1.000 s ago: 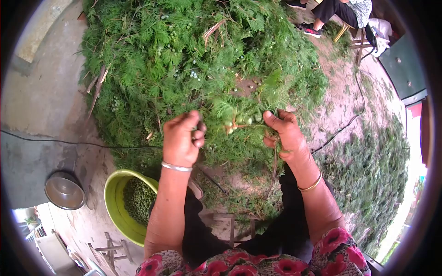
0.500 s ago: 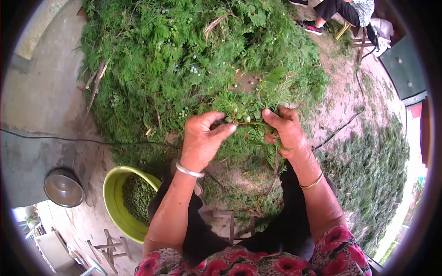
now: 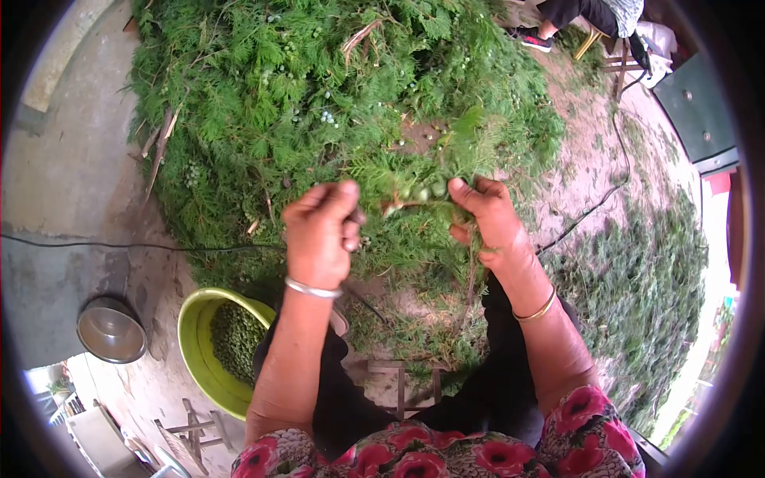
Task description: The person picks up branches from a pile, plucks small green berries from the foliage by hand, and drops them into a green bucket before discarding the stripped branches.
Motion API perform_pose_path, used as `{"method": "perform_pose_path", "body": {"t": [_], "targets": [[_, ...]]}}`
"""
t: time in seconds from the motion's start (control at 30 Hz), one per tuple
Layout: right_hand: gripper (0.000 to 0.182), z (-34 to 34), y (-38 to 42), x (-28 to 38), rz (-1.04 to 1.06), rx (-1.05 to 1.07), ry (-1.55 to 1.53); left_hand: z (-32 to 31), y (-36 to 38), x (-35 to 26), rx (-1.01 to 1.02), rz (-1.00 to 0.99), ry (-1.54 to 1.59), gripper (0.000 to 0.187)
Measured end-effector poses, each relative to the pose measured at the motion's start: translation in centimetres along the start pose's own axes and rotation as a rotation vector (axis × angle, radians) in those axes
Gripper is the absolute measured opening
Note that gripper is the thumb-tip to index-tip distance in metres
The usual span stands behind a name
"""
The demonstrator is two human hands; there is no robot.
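Green little berries fill the yellow-green bowl [image 3: 199, 350] by the person's knee. Above it, the left hand [image 3: 321, 233] is curled shut; I cannot tell what is inside. The right hand [image 3: 486, 219] pinches a leafy sprig [image 3: 414, 193] with berries. Behind lies a big pile of green branches [image 3: 319, 95].

A seated person [image 3: 594, 16] at one o'clock is cut off by the top edge. The left hand [image 3: 320, 231] is curled shut, hiding whatever lies inside.
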State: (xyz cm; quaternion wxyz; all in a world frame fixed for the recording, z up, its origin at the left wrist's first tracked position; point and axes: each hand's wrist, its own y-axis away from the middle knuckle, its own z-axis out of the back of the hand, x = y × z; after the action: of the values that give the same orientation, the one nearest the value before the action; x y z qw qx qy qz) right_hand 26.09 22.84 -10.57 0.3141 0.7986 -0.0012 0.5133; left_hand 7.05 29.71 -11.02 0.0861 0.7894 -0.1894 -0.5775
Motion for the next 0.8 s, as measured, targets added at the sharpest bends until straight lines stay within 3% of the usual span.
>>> {"method": "perform_pose_path", "body": {"t": [0.07, 0.1, 0.3, 0.47, 0.57, 0.63, 0.8], "targets": [[0.022, 0.3, 0.0, 0.2, -0.004, -0.037, -0.126, 2.3, -1.5, -1.0, 0.096, 0.068, 0.233, 0.014], [0.025, 0.5, 0.0, 0.4, -0.008, -0.017, -0.141, 3.0, -2.1, -1.7, 0.285, 0.14, 0.394, 0.017], [0.026, 0.8, -0.1, 0.8, -0.141, -0.06, -0.295, 1.9, -1.1, -0.1, 0.587, 0.178, 0.474, 0.018], [0.024, 1.0, -0.6, 0.2, -0.234, -0.098, -0.435, -1.3, 1.0, 1.7, 0.37, 0.364, 0.207, 0.005], [0.023, 0.8, -0.6, 0.0, -0.273, -0.094, -0.465, -2.1, 1.1, 3.1, 0.216, 0.259, 0.201, 0.008], [0.022, 0.4, -0.2, 0.0, -0.305, -0.075, -0.424, -1.9, 0.4, 3.8, 0.13, 0.082, 0.235, 0.016], [0.017, 0.5, -0.2, -0.6, -0.349, -0.002, -0.385, -2.1, -0.3, 2.8, 0.169, 0.082, 0.365, 0.016]]}}
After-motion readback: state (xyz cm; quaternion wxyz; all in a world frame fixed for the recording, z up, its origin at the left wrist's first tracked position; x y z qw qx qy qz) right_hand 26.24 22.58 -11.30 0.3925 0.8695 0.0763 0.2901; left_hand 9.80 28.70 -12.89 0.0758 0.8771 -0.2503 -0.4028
